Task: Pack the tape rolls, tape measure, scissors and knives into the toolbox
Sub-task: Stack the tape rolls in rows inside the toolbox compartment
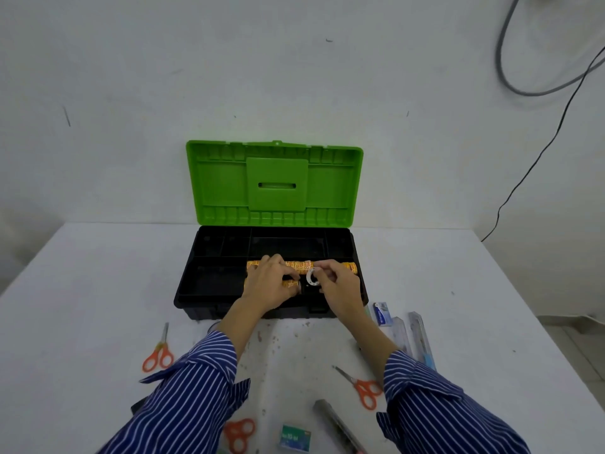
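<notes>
Seating tape rolls (296, 265) in toolbox (196, 283): left hand (271, 283) grips orange roll, right hand (337, 286) pinches white roll (312, 277); risk: crowded rolls tipping, jamming.

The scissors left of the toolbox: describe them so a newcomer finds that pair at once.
Start at the open toolbox with the green lid, then drop to the white table on its left. The scissors lie alone there, blades pointing away, beside the left sleeve. The other two orange-handled pairs lie nearer: one at the bottom edge, one by the right sleeve.
</notes>
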